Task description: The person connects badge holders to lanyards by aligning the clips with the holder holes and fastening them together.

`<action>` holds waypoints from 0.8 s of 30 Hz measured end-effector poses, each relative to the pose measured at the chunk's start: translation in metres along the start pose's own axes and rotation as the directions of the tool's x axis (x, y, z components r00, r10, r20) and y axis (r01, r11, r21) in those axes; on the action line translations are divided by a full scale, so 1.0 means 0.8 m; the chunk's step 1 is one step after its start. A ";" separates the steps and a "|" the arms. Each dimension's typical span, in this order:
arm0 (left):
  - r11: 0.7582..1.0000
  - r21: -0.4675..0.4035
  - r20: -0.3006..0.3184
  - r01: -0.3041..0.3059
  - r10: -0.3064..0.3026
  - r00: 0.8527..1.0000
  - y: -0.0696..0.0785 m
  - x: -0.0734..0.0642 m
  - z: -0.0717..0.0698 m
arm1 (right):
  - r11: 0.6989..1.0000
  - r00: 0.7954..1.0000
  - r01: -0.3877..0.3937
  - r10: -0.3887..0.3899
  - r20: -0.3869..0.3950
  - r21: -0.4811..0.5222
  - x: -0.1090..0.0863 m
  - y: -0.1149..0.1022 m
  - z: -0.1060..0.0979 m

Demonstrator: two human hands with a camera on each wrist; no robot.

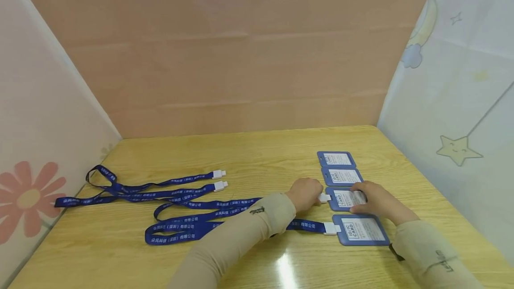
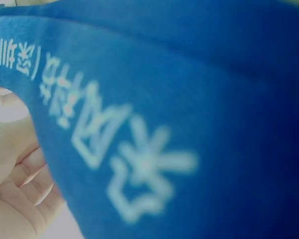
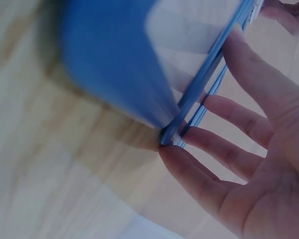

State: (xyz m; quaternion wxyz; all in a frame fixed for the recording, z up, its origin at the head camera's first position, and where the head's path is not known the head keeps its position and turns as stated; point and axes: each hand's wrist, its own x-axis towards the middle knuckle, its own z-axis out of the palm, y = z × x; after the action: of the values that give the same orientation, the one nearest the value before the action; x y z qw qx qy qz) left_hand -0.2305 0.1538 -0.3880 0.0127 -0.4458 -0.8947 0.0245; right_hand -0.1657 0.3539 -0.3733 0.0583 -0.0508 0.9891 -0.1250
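My left hand (image 1: pixel 305 194) grips the end of a blue lanyard; its white clip (image 1: pixel 324 198) pokes out at the slot of the third badge holder (image 1: pixel 340 200). Whether the clip is hooked in cannot be told. With thumb and fingers on opposite edges, my right hand (image 1: pixel 373 199) holds that blue-framed ID badge holder. In the right wrist view, the fingers (image 3: pixel 209 144) touch the holder's edge. Nearer to me lies another badge holder (image 1: pixel 363 230), joined to a lanyard clip (image 1: pixel 331 229). Blurred lanyard ribbon (image 2: pixel 139 99) fills most of the left wrist view.
Two more badge holders (image 1: pixel 336 159) (image 1: pixel 342 176) lie behind in the same column. At left, two lanyards (image 1: pixel 160 193) with white clips (image 1: pixel 220 185) lie on the wooden table (image 1: pixel 249 155). Fabric walls (image 1: pixel 249 79) enclose the back and sides.
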 end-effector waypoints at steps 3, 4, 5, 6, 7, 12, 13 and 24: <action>1.000 -0.012 -0.008 0.006 -0.006 1.000 -0.002 -0.002 -0.002 | 1.000 1.000 -0.018 0.018 0.010 0.014 0.002 -0.003 0.000; 1.000 -0.018 -0.007 0.006 -0.006 1.000 -0.003 -0.003 -0.003 | 1.000 1.000 -0.022 0.022 0.012 0.017 0.002 -0.005 -0.001; 1.000 -0.021 -0.008 0.006 -0.006 1.000 -0.003 -0.003 -0.003 | 1.000 1.000 -0.025 0.024 0.014 0.020 0.003 -0.006 -0.001; 1.000 -0.024 -0.007 0.008 -0.008 1.000 -0.003 -0.004 -0.004 | 0.999 1.000 -0.025 0.025 0.013 0.023 0.003 -0.007 -0.002; 1.000 -0.022 -0.005 0.010 -0.010 1.000 -0.002 -0.004 -0.005 | 0.999 1.000 -0.025 0.025 0.014 0.025 0.002 -0.008 -0.002; 1.000 -0.019 0.002 0.018 -0.018 1.000 0.002 -0.005 -0.007 | 0.999 1.000 -0.026 0.025 0.015 0.023 0.002 -0.014 -0.004; 1.000 -0.013 0.001 0.017 -0.017 1.000 0.003 -0.005 -0.008 | 0.999 0.999 -0.031 0.031 0.018 0.019 0.002 -0.015 -0.004; 0.997 -0.083 0.058 0.008 -0.003 0.998 -0.004 -0.014 -0.004 | 0.996 0.995 -0.080 0.082 0.056 -0.026 0.005 -0.016 -0.004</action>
State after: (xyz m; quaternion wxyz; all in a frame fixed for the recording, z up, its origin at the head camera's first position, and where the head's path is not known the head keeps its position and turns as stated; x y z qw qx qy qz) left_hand -0.2262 0.1428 -0.3843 -0.0316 -0.4426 -0.8962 0.0002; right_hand -0.1687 0.3416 -0.3673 0.0909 -0.0150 0.9898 -0.1091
